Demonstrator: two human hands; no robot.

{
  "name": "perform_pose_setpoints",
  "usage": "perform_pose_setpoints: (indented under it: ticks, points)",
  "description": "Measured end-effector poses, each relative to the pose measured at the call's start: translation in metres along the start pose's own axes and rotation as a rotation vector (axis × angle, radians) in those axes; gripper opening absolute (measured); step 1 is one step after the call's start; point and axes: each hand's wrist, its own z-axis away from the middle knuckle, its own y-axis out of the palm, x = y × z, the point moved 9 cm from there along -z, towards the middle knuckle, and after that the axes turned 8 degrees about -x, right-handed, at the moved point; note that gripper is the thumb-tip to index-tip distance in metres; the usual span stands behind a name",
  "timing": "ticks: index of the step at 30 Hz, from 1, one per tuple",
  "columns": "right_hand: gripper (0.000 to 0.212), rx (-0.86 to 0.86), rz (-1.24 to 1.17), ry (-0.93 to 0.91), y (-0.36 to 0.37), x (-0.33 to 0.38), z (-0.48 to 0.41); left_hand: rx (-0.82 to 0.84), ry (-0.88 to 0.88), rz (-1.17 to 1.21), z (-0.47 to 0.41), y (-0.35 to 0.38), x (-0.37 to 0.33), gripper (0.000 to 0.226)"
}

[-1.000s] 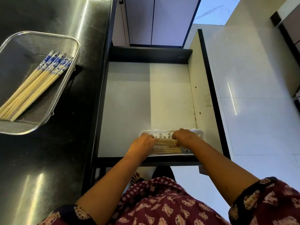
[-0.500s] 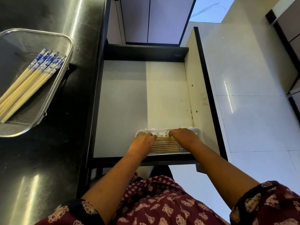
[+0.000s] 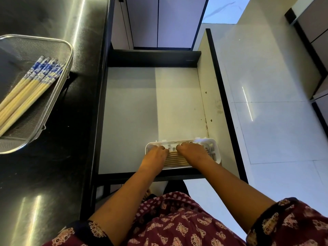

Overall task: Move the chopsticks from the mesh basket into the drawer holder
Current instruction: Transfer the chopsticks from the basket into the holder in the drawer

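Note:
A white plastic holder [image 3: 216,150] sits at the near right corner of the open drawer [image 3: 134,112]. Several plain wooden chopsticks [image 3: 176,159] lie side by side in it. My left hand [image 3: 155,157] and my right hand [image 3: 194,154] rest palm-down on those chopsticks, fingers curled over their far side, fingertips hidden. On the black counter to the left stands the mesh basket [image 3: 70,55], which holds several chopsticks [image 3: 26,91] with blue-and-white patterned tops, pointing up and to the right.
The drawer's dark front panel [image 3: 152,57] is at the far end and its tall right wall [image 3: 211,96] flanks the holder. Glossy black counter [image 3: 58,174] runs along the left. White tiled floor [image 3: 275,130] lies to the right.
Both hands have slid slightly apart and forward over the chopsticks in the holder, which now lie flatter. The basket and its chopsticks are unchanged.

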Motion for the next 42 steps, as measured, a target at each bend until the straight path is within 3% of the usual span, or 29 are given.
perform_pose_setpoints:
  ticks: [5, 13, 21, 31, 37, 42]
  points:
    - [0.03, 0.002, -0.029, 0.034, -0.001, -0.006, 0.0, 0.029, -0.013, 0.038, -0.004, -0.004, -0.004, 0.034]
    - [0.021, -0.215, -0.26, 0.063, -0.045, 0.011, -0.011, -0.11, -0.203, 0.28, -0.005, -0.038, 0.008, 0.034]
    - [0.021, -0.496, -0.585, 0.029, -0.144, 0.051, -0.032, -0.528, -0.388, 0.438, 0.031, -0.144, 0.059, 0.025]
    - [0.017, -0.64, -0.81, -0.28, -0.255, 0.167, -0.053, -0.973, -0.563, 0.446, 0.148, -0.268, 0.139, 0.021]
    - [0.019, -0.494, -0.635, -0.452, -0.288, 0.255, -0.084, -1.104, -0.737, 0.464, 0.21, -0.295, 0.196, 0.021]
    - [0.025, -0.406, -0.306, -0.504, -0.291, 0.299, -0.115, -0.913, -0.878, 0.421, 0.225, -0.284, 0.233, 0.025]
